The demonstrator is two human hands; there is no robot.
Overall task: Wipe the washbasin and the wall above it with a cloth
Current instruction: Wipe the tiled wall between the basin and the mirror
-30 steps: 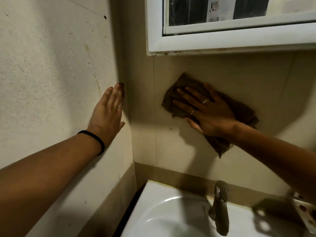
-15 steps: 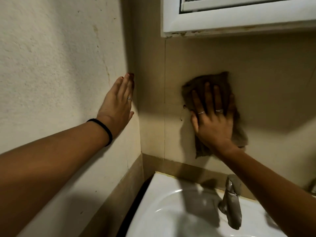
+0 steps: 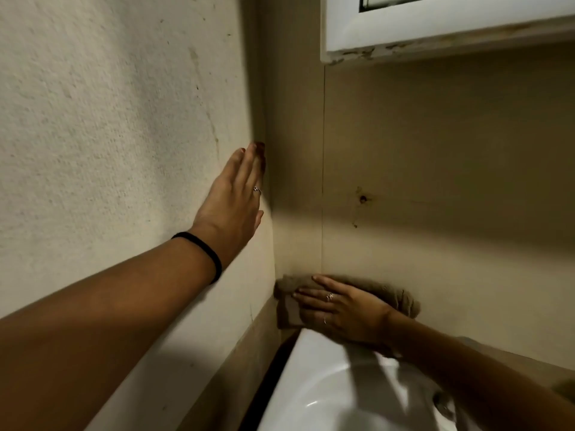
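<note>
We have our right hand (image 3: 345,309) laid flat on the cloth (image 3: 401,298), fingers straight and slightly spread, pressing it against the back wall (image 3: 435,150) at about five o'clock in the view, just above the rear rim of the washbasin (image 3: 311,384). The palm covers most of the cloth, which we judge is the reason for the flat hold: an open palm spreads pressure over a wide patch of wall, where a pinch would only drag a corner. The cloth's left end reaches into the corner where the two walls meet, so that seam gets rubbed too.

Our left hand (image 3: 236,197) rests open on the side wall (image 3: 109,135) near the centre of the view, fingers straight and together, tips pointing toward twelve o'clock and close to the corner. It holds nothing; we take it as a brace while we lean over the basin.

The cloth is brown, soft and bunched, thick like towelling. The side wall is pale and grainy with small specks and a faint streak. The back wall is smoother, tan, with one vertical joint and a dark spot at three o'clock. The basin is glossy white, curved and hard. At one o'clock hangs a white frame (image 3: 435,29) with a chipped lower edge.
</note>
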